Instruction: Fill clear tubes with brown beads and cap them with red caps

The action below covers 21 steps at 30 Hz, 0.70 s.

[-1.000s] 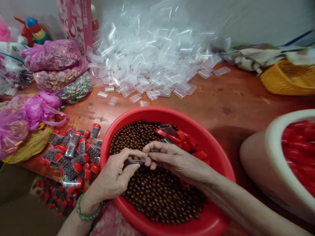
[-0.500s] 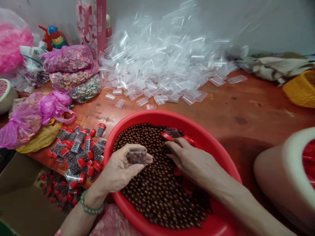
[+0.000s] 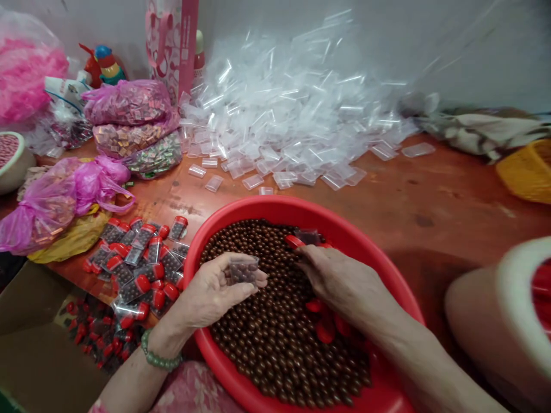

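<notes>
My left hand (image 3: 217, 289) holds a small clear plastic case (image 3: 244, 270) with brown balls inside, over the left part of a red basin (image 3: 379, 252). Glossy brown balls (image 3: 279, 344) fill much of the basin. My right hand (image 3: 340, 275) is over the basin's right side, palm down with bent fingers, beside a clear case (image 3: 307, 236) and a red cap (image 3: 295, 241). Its fingertips are partly hidden, so what they grip cannot be made out. More red caps (image 3: 325, 330) lie on the balls below this hand.
Filled red-capped cases (image 3: 138, 246) lie left of the basin, above a cardboard box (image 3: 34, 321) holding more. Behind are heaped clear cases (image 3: 279, 115) and pink bags (image 3: 129, 103). A pale tub (image 3: 477, 298) and yellow basket (image 3: 525, 172) stand right.
The view has shifted slightly. My left hand still holds the case, now tilted to show more of the balls. My right hand has moved slightly right and down, and more red caps show below it.
</notes>
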Each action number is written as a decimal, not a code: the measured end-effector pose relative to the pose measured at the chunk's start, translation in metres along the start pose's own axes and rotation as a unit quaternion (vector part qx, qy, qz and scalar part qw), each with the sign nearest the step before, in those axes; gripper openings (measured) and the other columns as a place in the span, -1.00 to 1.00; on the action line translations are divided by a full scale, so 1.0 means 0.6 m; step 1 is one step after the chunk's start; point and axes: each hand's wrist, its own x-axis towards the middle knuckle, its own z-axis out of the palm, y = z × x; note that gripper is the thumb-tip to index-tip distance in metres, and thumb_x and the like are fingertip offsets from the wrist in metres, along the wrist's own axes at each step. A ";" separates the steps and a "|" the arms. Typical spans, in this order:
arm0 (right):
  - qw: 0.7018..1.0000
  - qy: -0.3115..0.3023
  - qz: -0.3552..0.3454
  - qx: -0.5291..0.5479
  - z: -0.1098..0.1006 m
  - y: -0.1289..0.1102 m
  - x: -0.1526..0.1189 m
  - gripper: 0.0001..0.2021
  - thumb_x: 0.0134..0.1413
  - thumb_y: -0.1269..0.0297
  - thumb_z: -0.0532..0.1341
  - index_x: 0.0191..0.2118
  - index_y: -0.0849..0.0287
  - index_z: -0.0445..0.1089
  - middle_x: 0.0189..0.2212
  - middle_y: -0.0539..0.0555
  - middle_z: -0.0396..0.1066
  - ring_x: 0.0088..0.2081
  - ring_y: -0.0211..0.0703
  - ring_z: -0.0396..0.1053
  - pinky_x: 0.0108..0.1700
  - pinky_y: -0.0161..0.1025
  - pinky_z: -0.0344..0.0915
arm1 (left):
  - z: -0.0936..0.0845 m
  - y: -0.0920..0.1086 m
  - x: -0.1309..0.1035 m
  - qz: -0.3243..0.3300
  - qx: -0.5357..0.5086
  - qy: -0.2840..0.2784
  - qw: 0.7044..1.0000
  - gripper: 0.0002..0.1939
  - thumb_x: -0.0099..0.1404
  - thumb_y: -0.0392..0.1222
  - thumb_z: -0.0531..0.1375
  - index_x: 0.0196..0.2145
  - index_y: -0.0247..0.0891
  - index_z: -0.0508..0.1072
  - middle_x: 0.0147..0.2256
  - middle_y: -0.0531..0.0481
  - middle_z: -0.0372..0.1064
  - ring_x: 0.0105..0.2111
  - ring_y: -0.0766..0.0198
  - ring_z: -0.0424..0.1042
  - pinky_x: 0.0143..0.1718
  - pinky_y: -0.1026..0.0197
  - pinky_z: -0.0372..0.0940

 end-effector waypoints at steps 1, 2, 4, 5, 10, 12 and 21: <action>1.000 0.009 -0.006 0.009 0.002 0.000 -0.002 -0.83 0.18 0.41 0.07 -0.15 0.21 0.36 -0.25 0.20 0.43 -0.18 0.04 0.38 -0.27 -0.17 0.27 | 0.001 0.000 0.001 -0.002 0.006 0.002 1.000 -0.62 0.13 -0.22 0.36 -0.11 -0.29 0.40 -0.20 -0.07 0.52 -0.15 0.25 0.50 0.02 0.11 0.31; 1.000 0.017 -0.010 0.018 0.004 0.000 -0.004 -0.86 0.16 0.40 0.09 -0.20 0.20 0.36 -0.25 0.20 0.41 -0.16 0.04 0.36 -0.24 -0.17 0.28 | 0.001 0.000 0.001 -0.003 0.010 0.006 1.000 -0.62 0.13 -0.21 0.36 -0.11 -0.29 0.40 -0.20 -0.07 0.52 -0.16 0.25 0.50 0.01 0.11 0.31; 0.999 0.032 -0.012 0.038 0.010 -0.003 -0.009 -0.90 0.11 0.43 0.10 -0.30 0.18 0.35 -0.27 0.19 0.37 -0.18 0.02 0.34 -0.22 -0.16 0.27 | 0.002 0.000 0.001 -0.004 0.017 0.010 1.000 -0.63 0.14 -0.17 0.36 -0.11 -0.29 0.40 -0.21 -0.06 0.52 -0.17 0.25 0.50 0.00 0.12 0.32; 0.998 0.040 -0.008 0.050 0.013 -0.004 -0.011 -0.89 0.09 0.46 0.09 -0.33 0.17 0.33 -0.30 0.18 0.36 -0.21 0.00 0.33 -0.22 -0.17 0.27 | 0.002 0.000 0.001 -0.006 0.019 0.010 1.000 -0.63 0.15 -0.15 0.35 -0.11 -0.28 0.39 -0.21 -0.06 0.52 -0.17 0.25 0.50 -0.01 0.11 0.32; 0.985 0.099 0.023 0.141 0.022 0.002 -0.021 -0.84 0.12 0.45 0.06 -0.21 0.20 0.34 -0.22 0.21 0.35 -0.27 -0.05 0.37 -0.25 -0.13 0.33 | 0.001 -0.003 0.000 -0.023 0.035 0.002 0.999 -0.64 0.17 -0.11 0.33 -0.12 -0.28 0.39 -0.21 -0.07 0.51 -0.19 0.25 0.50 -0.03 0.13 0.33; 0.976 0.120 0.016 0.183 0.014 0.007 -0.027 -0.81 0.16 0.35 0.10 -0.12 0.20 0.33 -0.15 0.21 0.37 -0.22 -0.06 0.40 -0.18 -0.13 0.37 | 0.000 -0.003 0.001 -0.018 0.047 0.007 0.999 -0.66 0.18 -0.11 0.32 -0.13 -0.29 0.39 -0.22 -0.07 0.51 -0.20 0.26 0.49 -0.06 0.15 0.34; 0.807 -0.014 -0.022 0.590 -0.052 -0.033 -0.051 -0.75 0.03 0.10 0.31 -0.21 0.13 0.49 -0.29 0.08 0.55 -0.25 -0.10 0.50 -0.14 -0.17 0.43 | 0.019 0.013 -0.003 0.017 0.143 0.054 0.988 -0.83 0.11 -0.24 0.31 -0.35 -0.32 0.42 -0.31 -0.02 0.47 -0.29 0.31 0.42 -0.17 0.23 0.27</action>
